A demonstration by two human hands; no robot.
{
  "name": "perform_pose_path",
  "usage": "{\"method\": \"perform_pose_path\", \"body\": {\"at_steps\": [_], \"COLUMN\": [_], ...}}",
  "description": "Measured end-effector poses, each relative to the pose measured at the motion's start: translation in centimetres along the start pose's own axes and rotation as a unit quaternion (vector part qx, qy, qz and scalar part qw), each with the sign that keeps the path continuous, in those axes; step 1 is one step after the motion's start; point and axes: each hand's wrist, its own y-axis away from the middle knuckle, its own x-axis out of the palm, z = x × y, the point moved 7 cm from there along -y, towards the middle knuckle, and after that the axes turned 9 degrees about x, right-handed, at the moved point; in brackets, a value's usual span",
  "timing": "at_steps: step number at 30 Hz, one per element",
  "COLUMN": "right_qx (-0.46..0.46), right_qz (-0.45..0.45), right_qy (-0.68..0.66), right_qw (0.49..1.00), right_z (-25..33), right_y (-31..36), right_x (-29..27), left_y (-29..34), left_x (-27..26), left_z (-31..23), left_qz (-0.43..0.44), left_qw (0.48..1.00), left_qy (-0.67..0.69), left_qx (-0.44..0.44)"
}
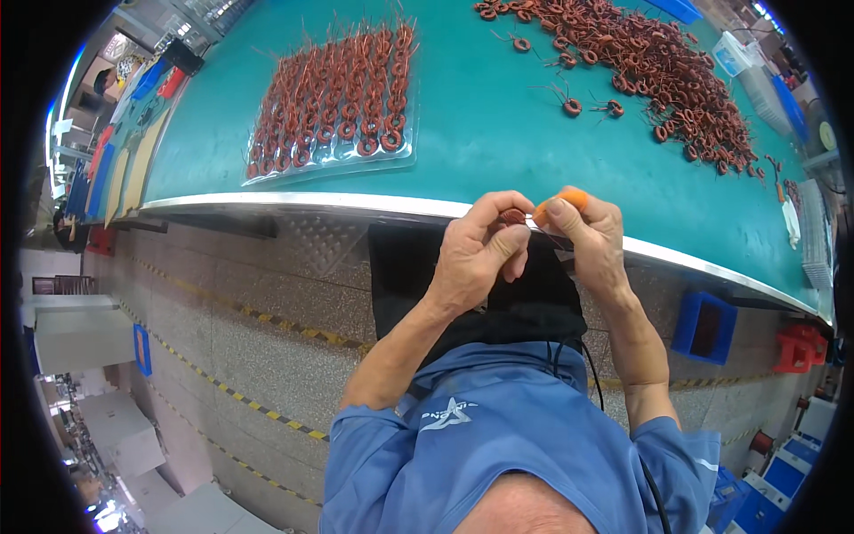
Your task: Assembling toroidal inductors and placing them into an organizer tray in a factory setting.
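Just over the table's front edge, my left hand [473,256] pinches a copper-wound ring coil [512,216] between thumb and fingers. My right hand [594,247] is closed around an orange-handled tool [574,198], its pale tip close against the coil. Fingers hide most of the tool, so its exact kind does not show. A thin wire hangs down between the two hands. Beyond my left hand, a clear plastic tray [406,158] holds rows of similar coils, their wire ends sticking up. A large heap of loose coils [663,76] covers the far right of the green table [480,107].
A few single coils [571,108] lie apart from the heap. Clear trays [814,236] are stacked at the right end, near a white-and-orange tool [790,221]. The metal table edge [338,201] runs across before me. Below stand a blue bin [704,327] and a red stool [798,347].
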Motion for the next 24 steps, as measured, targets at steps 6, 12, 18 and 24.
{"method": "perform_pose_path", "body": {"at_steps": [6, 12, 18, 24], "right_qx": [0.065, -0.301, -0.071, 0.037], "right_qz": [0.021, -0.099, -0.044, 0.001], "right_qy": [-0.088, 0.212, 0.041, -0.13], "right_qw": [0.994, 0.925, 0.996, 0.991], "right_z": [-1.7, 3.5, 1.6, -0.6], "right_y": [-0.5, 2.4, 2.4, 1.6], "right_x": [1.5, 1.9, 0.7, 0.4], "left_y": [0.4, 0.6, 0.8, 0.4], "left_x": [-1.1, -1.4, -0.1, -0.6], "left_z": [0.5, -1.1, -1.7, -0.4], "left_qz": [-0.029, -0.002, -0.006, 0.006], "left_qw": [0.999, 0.981, 0.998, 0.999], "left_qy": [-0.027, -0.193, -0.059, -0.05], "left_qx": [-0.005, -0.002, 0.028, -0.001]}}
